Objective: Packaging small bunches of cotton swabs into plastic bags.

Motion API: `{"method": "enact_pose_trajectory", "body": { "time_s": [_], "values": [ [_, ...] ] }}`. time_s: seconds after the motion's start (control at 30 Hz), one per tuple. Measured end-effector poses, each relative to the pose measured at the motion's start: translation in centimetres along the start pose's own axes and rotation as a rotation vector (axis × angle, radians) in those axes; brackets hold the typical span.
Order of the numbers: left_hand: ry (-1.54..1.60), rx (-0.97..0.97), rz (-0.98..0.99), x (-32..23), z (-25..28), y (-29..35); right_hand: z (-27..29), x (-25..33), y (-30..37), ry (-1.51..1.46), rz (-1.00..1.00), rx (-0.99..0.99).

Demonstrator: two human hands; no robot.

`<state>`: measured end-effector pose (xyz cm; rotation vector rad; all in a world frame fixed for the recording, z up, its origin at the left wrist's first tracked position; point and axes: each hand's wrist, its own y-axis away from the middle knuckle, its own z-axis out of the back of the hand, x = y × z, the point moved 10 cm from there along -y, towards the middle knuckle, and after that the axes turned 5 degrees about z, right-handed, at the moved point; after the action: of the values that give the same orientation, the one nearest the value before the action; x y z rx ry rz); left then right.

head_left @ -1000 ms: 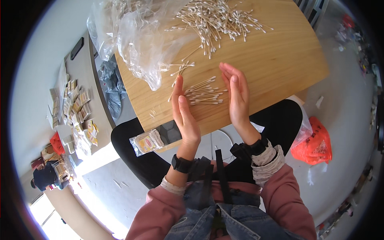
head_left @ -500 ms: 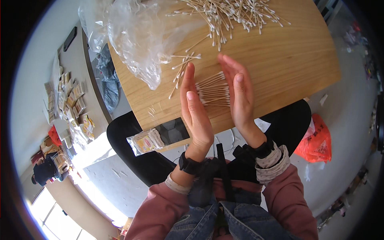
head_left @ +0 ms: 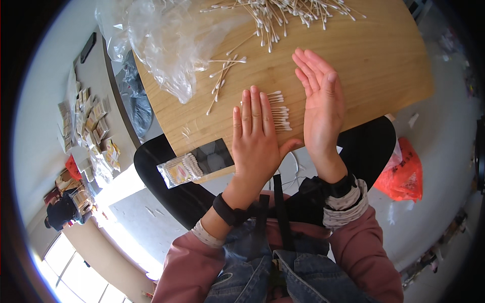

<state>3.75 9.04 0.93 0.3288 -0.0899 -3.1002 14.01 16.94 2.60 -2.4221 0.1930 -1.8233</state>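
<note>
Cotton swabs (head_left: 279,112) under left fingers (head_left: 252,108)

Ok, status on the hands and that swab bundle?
Left hand flat, covering the swab bundle. Right hand open, beside it, empty. Loose swabs and plastic bag nearby.

Place: small packing workroom
Evidence: cotton swabs (head_left: 283,12) lying heaped at 12 o'clock on wooden table (head_left: 374,76); packets (head_left: 88,126) spreading at 9 o'clock

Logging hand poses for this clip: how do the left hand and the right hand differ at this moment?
The left hand lies flat, palm down, covering a small bundle of cotton swabs; the right hand is raised on edge, palm facing left, beside that bundle. Left fingers lie together; right fingers fan slightly. Both are open over the wooden table.
</note>
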Motion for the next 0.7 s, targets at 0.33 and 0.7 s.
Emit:
{"method": "enact_pose_trajectory", "body": {
  "time_s": [0.33, 0.7],
  "values": [
    [0.267, -0.295, -0.037, 1.8, 3.0, -1.3, 1.0, -0.7, 0.0, -0.033, -0.089, -0.049],
    [0.367, -0.252, -0.048, 3.0, 4.1, -1.8, 1.5, -1.2, -0.4, -0.092, -0.14, -0.108]
  ]
}}
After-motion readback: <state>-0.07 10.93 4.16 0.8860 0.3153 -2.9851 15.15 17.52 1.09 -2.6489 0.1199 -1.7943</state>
